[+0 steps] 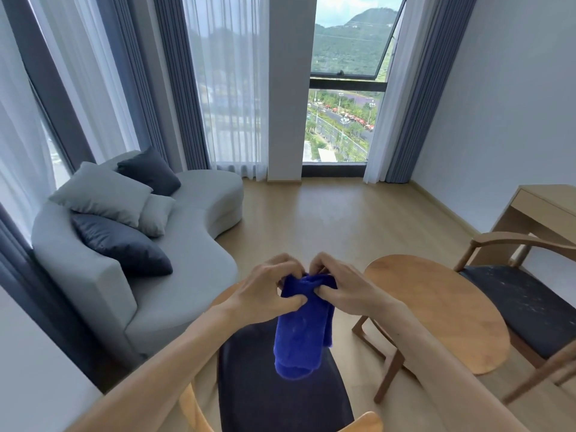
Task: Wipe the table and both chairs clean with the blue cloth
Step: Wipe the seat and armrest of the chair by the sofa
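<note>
Pale wood floor, grey curved sofa with cushions left, tall daylit windows far, sheer and blue-grey curtains, wooden desk right

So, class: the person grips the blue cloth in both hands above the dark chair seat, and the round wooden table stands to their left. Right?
Not quite. In the head view, the round wooden table stands to their right. Both the left hand and right hand do grip the blue cloth above the dark chair seat.

Round table top bare, reachable from above; chairs flank it: near chair left, far chair right.
</note>
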Demonstrator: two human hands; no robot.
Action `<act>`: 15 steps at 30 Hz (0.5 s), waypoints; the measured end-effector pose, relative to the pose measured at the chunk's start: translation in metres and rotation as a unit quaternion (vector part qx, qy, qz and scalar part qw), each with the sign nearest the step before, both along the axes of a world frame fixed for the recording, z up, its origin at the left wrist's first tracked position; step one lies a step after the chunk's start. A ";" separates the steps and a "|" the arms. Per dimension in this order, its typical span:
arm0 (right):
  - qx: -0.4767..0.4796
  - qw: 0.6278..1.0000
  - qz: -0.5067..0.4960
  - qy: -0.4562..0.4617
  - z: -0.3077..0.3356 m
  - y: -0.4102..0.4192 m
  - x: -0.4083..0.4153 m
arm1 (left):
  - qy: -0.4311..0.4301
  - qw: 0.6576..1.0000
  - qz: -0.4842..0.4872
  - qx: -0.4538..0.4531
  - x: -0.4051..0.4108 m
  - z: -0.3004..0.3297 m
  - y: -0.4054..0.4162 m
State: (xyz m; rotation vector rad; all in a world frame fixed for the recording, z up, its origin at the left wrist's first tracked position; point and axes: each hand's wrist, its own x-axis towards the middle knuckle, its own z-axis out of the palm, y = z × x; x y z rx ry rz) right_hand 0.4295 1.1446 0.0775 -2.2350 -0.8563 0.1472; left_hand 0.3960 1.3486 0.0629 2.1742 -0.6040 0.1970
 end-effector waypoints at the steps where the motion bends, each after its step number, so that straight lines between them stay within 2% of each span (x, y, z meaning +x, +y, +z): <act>1: 0.016 1.000 -0.001 0.007 0.000 0.000 -0.001 | 0.005 1.000 0.026 -0.014 0.001 0.001 0.001; 3: 0.049 0.999 -0.010 0.006 -0.003 -0.001 -0.002 | 0.027 0.998 0.053 -0.026 0.004 0.003 0.006; 6: 0.087 0.995 -0.048 -0.008 -0.010 0.002 -0.004 | 0.079 0.997 0.025 -0.004 0.005 0.004 0.005; 9: 0.158 0.983 -0.093 0.008 -0.013 0.011 -0.011 | 0.094 0.995 0.036 0.004 0.004 0.009 0.000; 12: 0.257 0.954 -0.109 0.110 -0.012 0.012 -0.022 | 0.102 0.991 0.060 -0.063 0.003 0.015 -0.001; 15: 0.253 0.947 -0.039 0.195 -0.022 0.009 -0.032 | 0.143 0.976 0.069 -0.149 0.000 0.017 -0.004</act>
